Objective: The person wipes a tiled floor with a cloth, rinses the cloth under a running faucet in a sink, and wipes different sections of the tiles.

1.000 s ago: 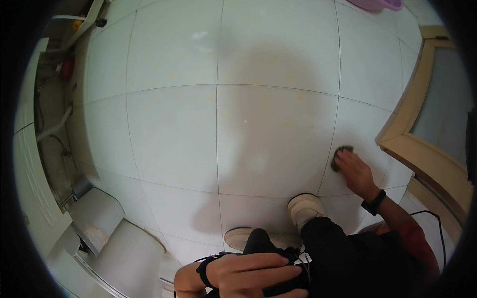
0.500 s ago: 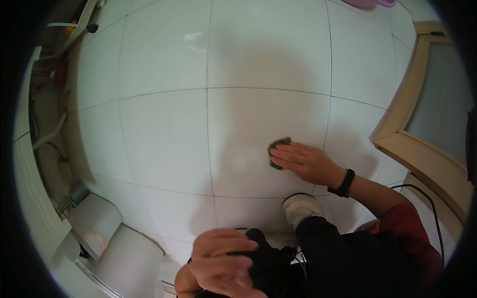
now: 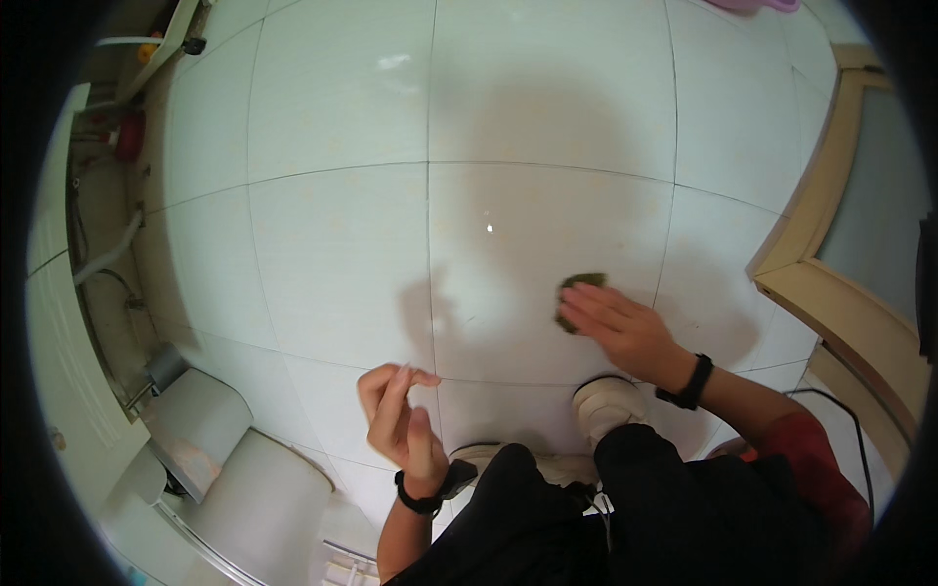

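My right hand point(image 3: 625, 330) presses a dark green scouring pad point(image 3: 582, 301) against the white tiled floor point(image 3: 342, 264), its fingers lying over the pad's right part. My left hand point(image 3: 399, 415) is held up over the floor left of my knees, fingers loosely bent and apart, with nothing visible in it. A tiny white speck point(image 3: 490, 228) shows farther out, between the two hands; whether it lies on the floor or is in the air I cannot tell. A few faint dark marks are on the tiles near the pad.
My shoe point(image 3: 608, 405) stands just below the right hand. A wooden-framed door point(image 3: 787, 269) is at the right, with a black cable point(image 3: 850, 415) beneath it. Grey padded blocks point(image 3: 256, 493) and an open white cabinet point(image 3: 83, 342) with pipes line the left. A purple basin point(image 3: 757, 4) shows at the top right.
My left hand has moved up and away from my lap. The white speck has appeared. The whole view has shifted slightly; my right hand stays on the pad.
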`<state>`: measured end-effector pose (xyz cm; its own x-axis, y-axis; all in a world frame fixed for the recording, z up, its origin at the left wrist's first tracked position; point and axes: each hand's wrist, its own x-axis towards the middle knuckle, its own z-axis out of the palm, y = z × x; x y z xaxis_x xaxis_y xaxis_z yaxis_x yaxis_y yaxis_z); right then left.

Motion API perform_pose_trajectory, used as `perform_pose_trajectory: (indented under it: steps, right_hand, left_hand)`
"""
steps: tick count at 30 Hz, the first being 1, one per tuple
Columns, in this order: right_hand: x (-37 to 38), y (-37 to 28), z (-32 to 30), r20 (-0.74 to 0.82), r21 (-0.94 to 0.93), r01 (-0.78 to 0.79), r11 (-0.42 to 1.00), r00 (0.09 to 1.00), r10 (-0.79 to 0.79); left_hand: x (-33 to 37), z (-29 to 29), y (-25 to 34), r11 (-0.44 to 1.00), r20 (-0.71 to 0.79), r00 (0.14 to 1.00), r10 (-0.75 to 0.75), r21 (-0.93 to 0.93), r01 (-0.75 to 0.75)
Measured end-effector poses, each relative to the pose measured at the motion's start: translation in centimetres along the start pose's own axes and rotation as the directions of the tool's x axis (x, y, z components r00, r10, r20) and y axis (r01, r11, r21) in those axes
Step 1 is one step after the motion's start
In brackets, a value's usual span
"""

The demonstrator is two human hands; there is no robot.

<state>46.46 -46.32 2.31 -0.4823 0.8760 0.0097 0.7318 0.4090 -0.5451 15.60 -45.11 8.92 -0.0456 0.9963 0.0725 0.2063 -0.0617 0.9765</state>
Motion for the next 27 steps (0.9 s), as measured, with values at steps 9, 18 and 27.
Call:
perform_pose_trajectory:
  steps: [9, 18, 27]
  right_hand:
    - [7.4, -5.5, 8.5, 0.047, 0.216, 0.419, 0.882, 0.898, -0.438]
    - [1.0, -0.3, 1.4, 0.169, 0.134, 0.345, 0.929, 0.916, -0.364]
    - [11.4, -2.7, 4.7, -0.145, 0.082, 0.067, 0.994, 0.988, -0.054]
  left_hand:
    - [0.0, -0.3, -3.7, 0.759, -0.122, 0.791, -0.6, -0.399, 0.514]
    - [0.4, -2.6, -4.4, 0.799, -0.21, 0.792, -0.573, -0.358, 0.483]
    - [-0.7, -4.4, -4.6, 0.77, -0.262, 0.743, -0.616, -0.403, 0.496]
